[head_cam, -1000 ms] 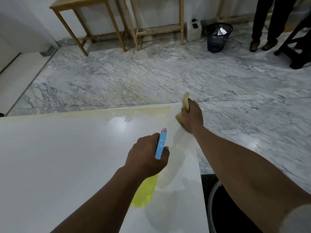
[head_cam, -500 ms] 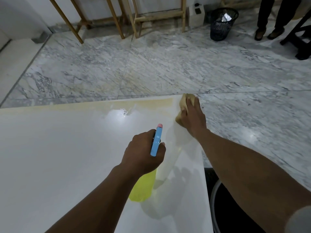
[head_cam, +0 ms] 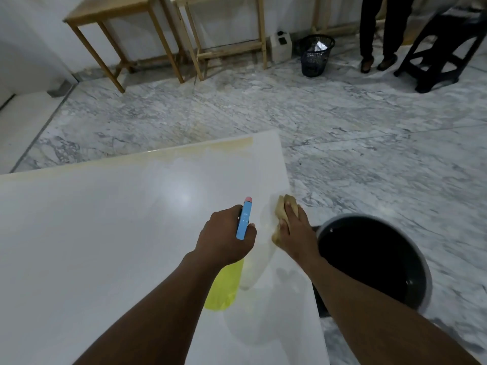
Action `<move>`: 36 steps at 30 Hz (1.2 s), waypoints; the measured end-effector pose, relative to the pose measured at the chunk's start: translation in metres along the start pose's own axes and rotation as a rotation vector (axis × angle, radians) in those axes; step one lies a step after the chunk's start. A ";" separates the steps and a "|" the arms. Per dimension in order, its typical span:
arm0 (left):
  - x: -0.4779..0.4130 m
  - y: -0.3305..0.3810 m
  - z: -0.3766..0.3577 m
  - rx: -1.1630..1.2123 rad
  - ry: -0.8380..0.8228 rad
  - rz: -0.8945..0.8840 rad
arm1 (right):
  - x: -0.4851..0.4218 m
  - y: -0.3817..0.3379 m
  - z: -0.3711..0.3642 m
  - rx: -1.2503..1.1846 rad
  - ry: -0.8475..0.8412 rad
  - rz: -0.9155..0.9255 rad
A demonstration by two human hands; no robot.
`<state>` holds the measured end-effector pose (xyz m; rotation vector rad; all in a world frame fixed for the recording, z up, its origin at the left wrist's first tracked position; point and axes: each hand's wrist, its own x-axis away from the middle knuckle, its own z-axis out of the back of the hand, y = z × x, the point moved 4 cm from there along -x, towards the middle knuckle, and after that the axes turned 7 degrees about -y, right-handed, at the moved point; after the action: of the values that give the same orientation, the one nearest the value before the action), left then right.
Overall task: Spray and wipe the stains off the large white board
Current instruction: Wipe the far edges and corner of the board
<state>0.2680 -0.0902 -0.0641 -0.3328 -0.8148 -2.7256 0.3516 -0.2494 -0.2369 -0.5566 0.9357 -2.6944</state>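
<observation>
Count at the white board (head_cam: pixel 105 246): one spray bottle (head_cam: pixel 243 222), one cloth (head_cam: pixel 282 209), two hands. We grip the spray bottle in the left hand (head_cam: pixel 224 238), fingers curled round its neck. Its blue head points toward the far edge and its yellow body hangs under the wrist, above the surface. The right hand (head_cam: pixel 296 235) holds the yellowish cloth pressed down at the right edge, fingers bent over the wad. One yellow-brown stain band (head_cam: pixel 216 150) runs along the far edge, stopping short of the far right corner. A wide stretch of white surface lies left of the left hand. One black tub (head_cam: pixel 369 259) sits on the floor just beside the right edge, near the right forearm. Marble floor (head_cam: pixel 263 106) spreads beyond the far edge to two wooden tables (head_cam: pixel 110 7), one mesh bin (head_cam: pixel 315 56), one black stool (head_cam: pixel 442 48) and one standing person's legs (head_cam: pixel 376 27).
</observation>
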 end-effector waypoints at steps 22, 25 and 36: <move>0.316 -0.004 -0.091 0.000 -0.094 -0.063 | 0.349 0.057 -0.032 0.016 -0.154 -0.125; 0.321 0.001 -0.083 0.027 -0.079 -0.086 | 0.342 0.023 0.006 -0.153 -0.218 -0.244; 0.270 -0.011 -0.057 0.004 -0.121 -0.015 | 0.313 -0.032 0.036 -1.979 -0.632 -0.283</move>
<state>0.0043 -0.1658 -0.0366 -0.4967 -0.8568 -2.7390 0.0827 -0.3505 -0.1046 -1.5990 2.9316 -0.5524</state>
